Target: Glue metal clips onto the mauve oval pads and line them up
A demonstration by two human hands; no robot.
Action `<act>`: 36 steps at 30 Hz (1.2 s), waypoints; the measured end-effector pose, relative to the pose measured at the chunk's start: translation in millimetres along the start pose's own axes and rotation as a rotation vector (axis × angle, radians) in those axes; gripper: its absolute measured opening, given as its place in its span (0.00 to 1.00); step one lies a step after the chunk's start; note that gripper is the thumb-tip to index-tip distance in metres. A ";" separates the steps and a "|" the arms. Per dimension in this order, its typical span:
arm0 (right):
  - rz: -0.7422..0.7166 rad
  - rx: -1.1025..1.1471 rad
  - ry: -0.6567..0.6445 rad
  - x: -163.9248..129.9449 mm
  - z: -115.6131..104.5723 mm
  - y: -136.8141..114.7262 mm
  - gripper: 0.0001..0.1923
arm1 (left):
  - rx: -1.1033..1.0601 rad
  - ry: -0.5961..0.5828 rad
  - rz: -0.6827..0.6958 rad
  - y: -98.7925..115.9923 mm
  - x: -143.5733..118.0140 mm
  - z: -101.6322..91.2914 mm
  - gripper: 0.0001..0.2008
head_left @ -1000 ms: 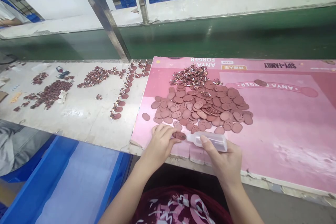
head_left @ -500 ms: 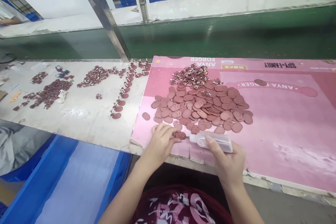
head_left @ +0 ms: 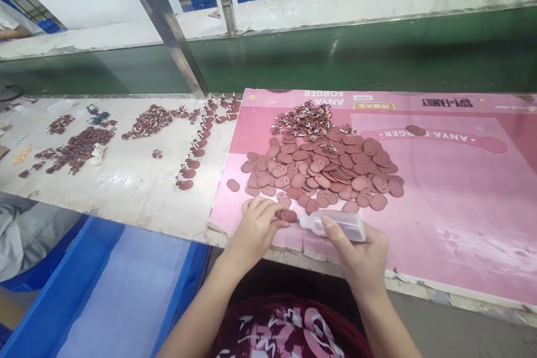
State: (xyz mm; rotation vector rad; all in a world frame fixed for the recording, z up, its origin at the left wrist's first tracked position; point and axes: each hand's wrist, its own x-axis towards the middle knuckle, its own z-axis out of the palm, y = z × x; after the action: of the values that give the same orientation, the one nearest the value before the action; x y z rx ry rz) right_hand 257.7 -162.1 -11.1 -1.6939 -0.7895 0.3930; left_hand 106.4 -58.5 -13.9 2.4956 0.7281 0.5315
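Between the fingertips of my left hand (head_left: 258, 224) is a small reddish-brown oval disc (head_left: 288, 215), held near the front edge of the pink board (head_left: 440, 207). My right hand (head_left: 363, 254) grips a clear squeeze bottle (head_left: 342, 226) lying almost level, its white cap and thin dark nozzle pointing left. The nozzle tip meets or nearly meets the disc; exact contact is too small to make out. Just beyond both hands spreads a pile of similar oval discs (head_left: 335, 170). Small brown figure pieces (head_left: 304, 118) are heaped behind it.
Left of the board, a row of discs with small pieces on them (head_left: 196, 152) runs along the white table (head_left: 138, 190). More brown piles (head_left: 81, 145) lie farther left. A metal post (head_left: 176, 45) rises behind, and a blue bin (head_left: 121, 291) stands below the table edge.
My right hand has shifted the bottle slightly left, bringing its nozzle farther over the disc. The left hand keeps its hold in nearly the same place.
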 end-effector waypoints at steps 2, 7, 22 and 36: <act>0.003 -0.004 -0.008 0.4 -0.2 -0.3 0.11 | 0.001 0.002 0.006 -0.1 0.1 -0.4 0.06; 0.020 0.014 -0.038 -0.4 -1.7 -1.6 0.12 | 0.010 0.013 0.025 -0.1 0.4 -0.8 0.06; 0.186 0.350 0.467 37.9 -70.1 12.4 0.25 | -0.079 -0.030 -0.037 -2.9 -0.6 -2.0 0.08; -0.013 -0.281 0.439 38.4 -90.1 13.0 0.61 | -0.195 0.021 -0.055 -4.4 0.0 -6.0 0.07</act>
State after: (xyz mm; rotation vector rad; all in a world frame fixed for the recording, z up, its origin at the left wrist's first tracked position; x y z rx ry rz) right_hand 346.1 -202.4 7.1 -1.9422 -0.5452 -0.1081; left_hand 101.9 -53.2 -11.5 2.2868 0.7154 0.5802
